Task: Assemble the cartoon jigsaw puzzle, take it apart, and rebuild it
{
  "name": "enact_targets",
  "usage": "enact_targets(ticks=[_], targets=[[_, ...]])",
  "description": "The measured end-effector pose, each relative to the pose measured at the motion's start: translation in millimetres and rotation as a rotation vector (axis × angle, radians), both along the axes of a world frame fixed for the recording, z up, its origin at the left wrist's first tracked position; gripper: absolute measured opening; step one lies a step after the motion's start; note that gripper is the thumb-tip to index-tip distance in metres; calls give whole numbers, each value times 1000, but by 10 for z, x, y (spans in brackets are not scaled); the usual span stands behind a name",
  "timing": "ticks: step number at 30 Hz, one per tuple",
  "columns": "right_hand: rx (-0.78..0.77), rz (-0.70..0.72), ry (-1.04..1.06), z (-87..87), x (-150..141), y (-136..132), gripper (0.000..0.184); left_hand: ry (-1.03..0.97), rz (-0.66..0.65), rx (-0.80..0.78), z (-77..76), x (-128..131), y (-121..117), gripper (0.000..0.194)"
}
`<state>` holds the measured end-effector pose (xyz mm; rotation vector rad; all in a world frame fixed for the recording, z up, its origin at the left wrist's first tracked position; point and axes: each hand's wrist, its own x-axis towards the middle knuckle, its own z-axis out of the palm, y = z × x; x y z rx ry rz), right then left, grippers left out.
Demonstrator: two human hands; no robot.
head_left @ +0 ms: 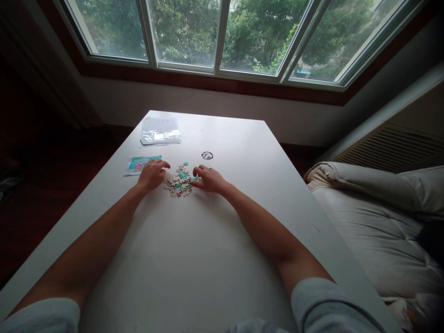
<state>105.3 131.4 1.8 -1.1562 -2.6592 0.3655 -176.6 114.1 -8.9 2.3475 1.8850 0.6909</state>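
Note:
A loose pile of small jigsaw puzzle pieces [179, 184] lies on the white table [194, 249], some bare tan, others green or pink. At the pile's left edge is my left hand [151, 175], fingers reaching over the tabletop with a gap above the thumb and nothing visible in them. My right hand [208, 179] touches the pile's right side, its index finger bent and thumb apart, a few green pieces by the fingertips. Partly covered by my left hand is a colourful picture card [137, 164] in turquoise and pink.
A clear plastic bag [160, 132] lies at the table's far left. Beyond my right hand sits a round black-and-white item [207, 156], with another partly hidden object edge near it. A cushioned pale seat [367, 222] stands to the right, and a window [215, 37] is ahead.

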Motion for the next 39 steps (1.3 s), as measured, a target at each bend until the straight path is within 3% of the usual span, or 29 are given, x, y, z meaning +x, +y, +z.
enact_targets(ticks=[2, 4, 8, 17, 21, 28, 33, 39], targets=[[3, 14, 5, 13, -10, -44, 59, 74, 4, -55, 93, -57, -26, 33], [-6, 36, -22, 24, -35, -100, 74, 131, -50, -210, 177, -111, -53, 28], [19, 40, -75, 34, -113, -210, 86, 172, -132, -370, 236, -145, -75, 26], [107, 34, -141, 41, -230, -277, 44, 201, -52, -255, 179, -60, -47, 29], [123, 9, -120, 17, -234, -264, 30, 167, -152, -290, 237, -30, -102, 40], [112, -15, -64, -103, -204, -180, 26, 222, -321, -334, 355, 117, -262, 66], [82, -22, 91, -195, -168, -93, 23, 188, -298, -352, 372, 195, -296, 50], [-83, -31, 424, -321, -126, 104, 19, 211, -293, -299, 322, 229, -277, 32]])
